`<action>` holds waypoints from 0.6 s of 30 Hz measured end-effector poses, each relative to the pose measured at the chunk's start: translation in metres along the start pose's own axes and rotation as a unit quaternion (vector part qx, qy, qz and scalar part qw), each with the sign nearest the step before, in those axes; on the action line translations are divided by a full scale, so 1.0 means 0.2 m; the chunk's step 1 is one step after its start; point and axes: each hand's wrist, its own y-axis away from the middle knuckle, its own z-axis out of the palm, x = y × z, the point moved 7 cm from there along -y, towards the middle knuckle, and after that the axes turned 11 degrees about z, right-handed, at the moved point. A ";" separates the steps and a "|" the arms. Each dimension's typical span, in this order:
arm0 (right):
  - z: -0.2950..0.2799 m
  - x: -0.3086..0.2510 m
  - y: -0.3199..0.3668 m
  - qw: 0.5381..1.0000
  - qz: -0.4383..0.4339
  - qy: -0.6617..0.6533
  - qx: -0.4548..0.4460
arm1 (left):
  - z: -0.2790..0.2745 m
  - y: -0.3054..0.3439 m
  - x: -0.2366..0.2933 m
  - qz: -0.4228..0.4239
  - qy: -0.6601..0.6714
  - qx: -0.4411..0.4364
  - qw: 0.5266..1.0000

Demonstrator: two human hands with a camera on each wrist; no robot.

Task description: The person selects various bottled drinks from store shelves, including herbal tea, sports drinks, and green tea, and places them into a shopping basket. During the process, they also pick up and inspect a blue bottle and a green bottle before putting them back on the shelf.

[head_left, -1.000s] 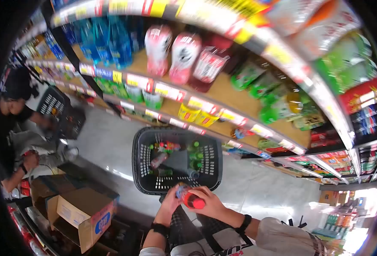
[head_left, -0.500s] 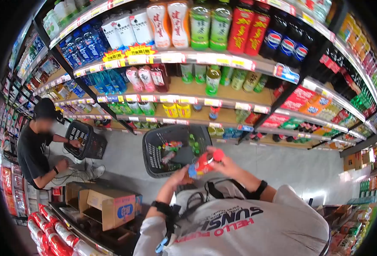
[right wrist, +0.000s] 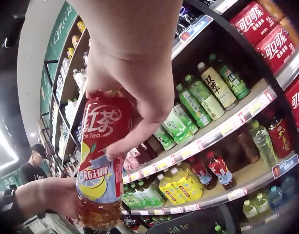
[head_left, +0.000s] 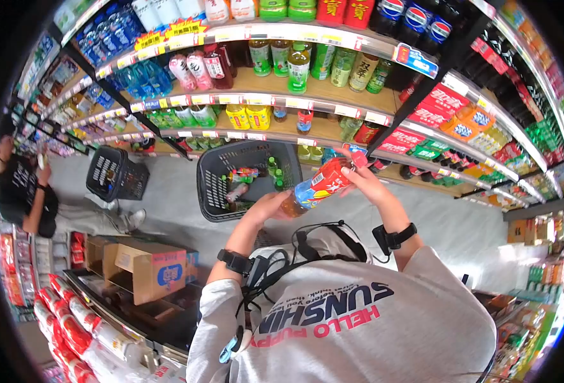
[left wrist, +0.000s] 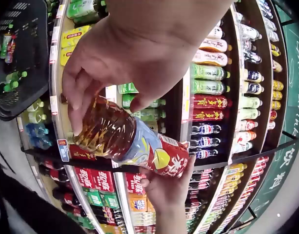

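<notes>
A bottle of iced tea (head_left: 320,189) with a red and blue label and amber liquid is held tilted in front of the chest. My right hand (head_left: 366,179) grips its upper part near the red cap, fingers wrapped over the label in the right wrist view. At the bottom end, my left hand (head_left: 272,205) holds the base, with fingers and thumb on either side of the clear plastic (left wrist: 103,127). Beyond the left hand stands a dark shopping basket (head_left: 208,191) with several bottles inside, some with green caps.
Drink shelves (head_left: 244,99) curve across the front, stocked with bottles and cartons. A second basket (head_left: 113,175) stands left on the floor, near another person (head_left: 27,191). Opened cardboard boxes (head_left: 157,271) and red-and-white packs (head_left: 71,325) lie at lower left.
The view first swings up to show more shelving, then shifts again. Both hands lift the iced tea bottle from close over the basket's near rim toward the right, its label now more visible.
</notes>
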 end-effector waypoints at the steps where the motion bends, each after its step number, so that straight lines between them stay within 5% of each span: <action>1: -0.01 0.03 -0.04 0.999 0.029 0.018 -0.001 | -0.02 -0.03 -0.04 0.002 -0.015 -0.002 1.000; 6: 0.00 0.30 -0.28 0.992 0.091 -0.082 -0.020 | -0.16 -0.22 -0.42 -0.044 -0.003 0.101 0.994; 9: 0.03 0.38 -0.49 0.993 0.071 -0.092 0.023 | -0.25 -0.44 -0.79 0.091 0.014 0.258 0.962; 13: 0.02 0.45 -0.86 0.989 0.047 -0.110 0.083 | -0.34 -0.39 -0.82 0.116 0.269 0.307 0.905; 18: -0.13 0.65 -1.46 0.974 -0.050 -0.061 0.214 | -0.30 -0.46 -1.44 0.005 0.314 0.345 0.885</action>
